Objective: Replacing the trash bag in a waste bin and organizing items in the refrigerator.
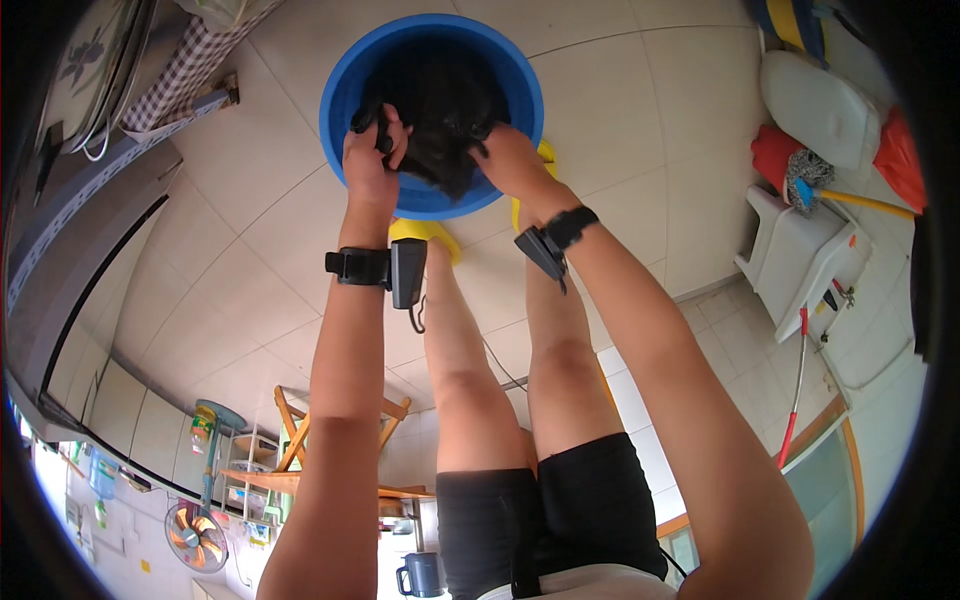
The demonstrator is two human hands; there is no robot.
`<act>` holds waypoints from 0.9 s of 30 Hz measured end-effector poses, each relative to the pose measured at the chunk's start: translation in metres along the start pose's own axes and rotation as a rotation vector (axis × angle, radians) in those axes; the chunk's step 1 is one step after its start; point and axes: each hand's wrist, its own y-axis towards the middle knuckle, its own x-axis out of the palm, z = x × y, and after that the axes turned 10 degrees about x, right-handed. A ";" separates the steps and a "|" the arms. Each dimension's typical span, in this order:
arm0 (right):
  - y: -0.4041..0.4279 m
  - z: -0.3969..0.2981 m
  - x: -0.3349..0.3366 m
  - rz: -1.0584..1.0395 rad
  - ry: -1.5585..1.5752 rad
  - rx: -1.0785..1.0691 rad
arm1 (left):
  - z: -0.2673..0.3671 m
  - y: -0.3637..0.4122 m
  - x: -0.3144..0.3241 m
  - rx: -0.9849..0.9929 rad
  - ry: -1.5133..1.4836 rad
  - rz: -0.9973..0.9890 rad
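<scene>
A round blue plastic basin (pixel 337 71) lies ahead of my feet, with a dark bundle that looks like black cloth (pixel 439 146) inside it. At the basin's near left side, my left hand (pixel 373 154) has its fingers curled around a dark fold. Opposite it, my right hand (pixel 514 157) reaches over the near right rim and pinches the bundle, its fingertips partly hidden. Black straps with small dark devices circle both wrists, the left device (pixel 408 274) and the right device (pixel 541 251).
Yellow slippers (pixel 427 234) are on my feet, close to the basin on the tiled floor (pixel 600 97). To the right stand a white plastic sink-like fixture (pixel 795 251) and a mop head (pixel 810 176). A wooden folding stand (pixel 289 427) and a fan (pixel 195 536) appear at lower left.
</scene>
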 end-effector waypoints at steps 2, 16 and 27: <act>-0.023 0.001 -0.015 0.153 0.291 0.177 | 0.001 0.000 0.029 -0.055 0.321 0.184; -0.027 -0.018 -0.022 0.107 0.241 0.065 | -0.004 0.017 0.084 0.161 1.285 -0.317; -0.061 -0.027 -0.033 0.325 0.249 -0.153 | -0.028 0.017 0.064 0.398 1.705 -0.843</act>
